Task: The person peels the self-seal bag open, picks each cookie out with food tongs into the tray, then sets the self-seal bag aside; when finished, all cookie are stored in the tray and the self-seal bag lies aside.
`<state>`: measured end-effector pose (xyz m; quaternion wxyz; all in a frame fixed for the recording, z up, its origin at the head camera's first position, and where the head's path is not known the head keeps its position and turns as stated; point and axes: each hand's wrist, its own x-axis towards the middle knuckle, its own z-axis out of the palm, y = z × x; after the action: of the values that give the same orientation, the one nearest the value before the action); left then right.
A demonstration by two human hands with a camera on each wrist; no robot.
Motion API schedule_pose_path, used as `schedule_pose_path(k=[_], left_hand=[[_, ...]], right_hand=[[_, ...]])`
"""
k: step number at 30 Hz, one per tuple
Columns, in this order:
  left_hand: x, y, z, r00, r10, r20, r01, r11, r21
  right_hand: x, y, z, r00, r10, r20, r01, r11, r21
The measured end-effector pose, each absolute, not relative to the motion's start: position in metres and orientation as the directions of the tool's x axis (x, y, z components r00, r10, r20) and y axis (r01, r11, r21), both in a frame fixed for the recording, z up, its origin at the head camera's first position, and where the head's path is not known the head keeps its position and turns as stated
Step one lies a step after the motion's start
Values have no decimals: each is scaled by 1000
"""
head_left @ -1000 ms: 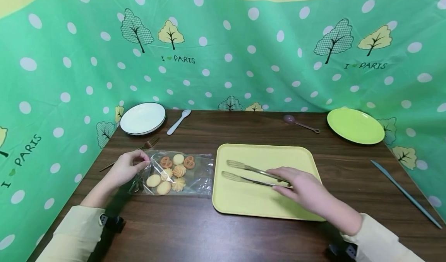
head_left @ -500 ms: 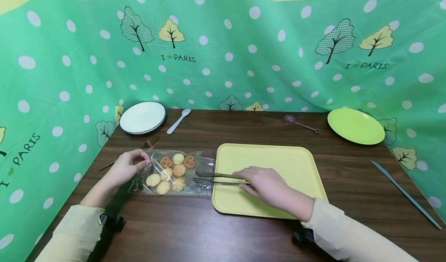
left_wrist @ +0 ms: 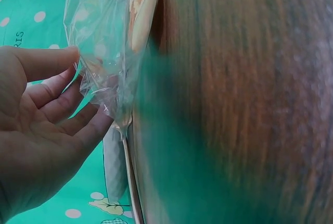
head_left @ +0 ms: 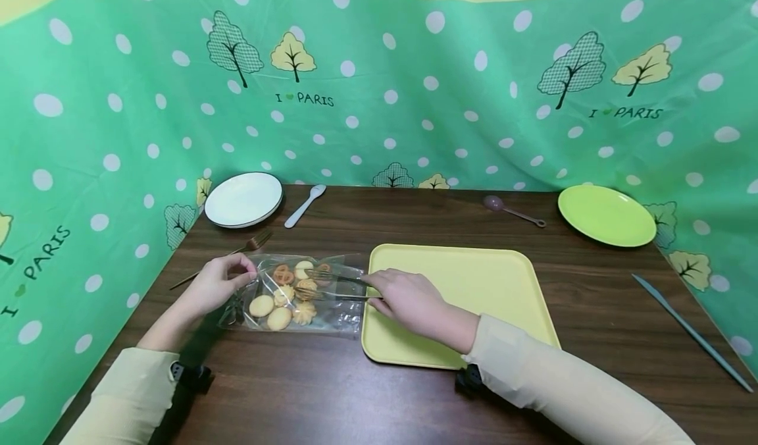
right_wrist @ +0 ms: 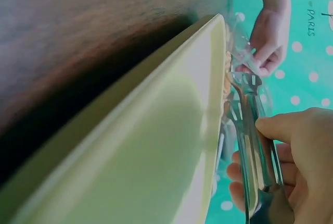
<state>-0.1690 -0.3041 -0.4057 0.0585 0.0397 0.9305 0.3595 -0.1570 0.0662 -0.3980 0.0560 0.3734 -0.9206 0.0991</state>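
Note:
My left hand (head_left: pixel 216 284) pinches the left edge of a clear plastic bag (head_left: pixel 343 316); the left wrist view shows the thumb and fingertips on the crinkled film (left_wrist: pixel 99 78). Several cookies (head_left: pixel 279 318) lie within the bag's outline: plain round, swirled and pretzel-shaped ones. My right hand (head_left: pixel 414 303) grips metal tongs (right_wrist: pixel 250 125), thumb on one side and fingers on the other. Their arms point left, spread apart, and the tips overlap the upper right cookies in the head view. That hand hangs over the left edge of a yellow tray (head_left: pixel 491 293).
A white plate (head_left: pixel 243 200), a pale spoon (head_left: pixel 304 206) and a brown fork (head_left: pixel 257 241) lie at the back left. A purple spoon (head_left: pixel 494 203) and a green plate (head_left: pixel 606 214) are at the back right. A blue-grey stick-like utensil (head_left: pixel 689 330) lies along the right side.
My right hand has moved left with the tongs, from above the tray's middle to its left edge, and the tips have come over the cookies. The left hand keeps its place at the bag.

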Motion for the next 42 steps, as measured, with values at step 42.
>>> schedule_pose_path(k=[42], left_hand=[[-170, -304, -410, -988, 121, -98, 23, 733, 680]], right_hand=[[-139, 55, -393, -714, -682, 156, -697, 713, -78]])
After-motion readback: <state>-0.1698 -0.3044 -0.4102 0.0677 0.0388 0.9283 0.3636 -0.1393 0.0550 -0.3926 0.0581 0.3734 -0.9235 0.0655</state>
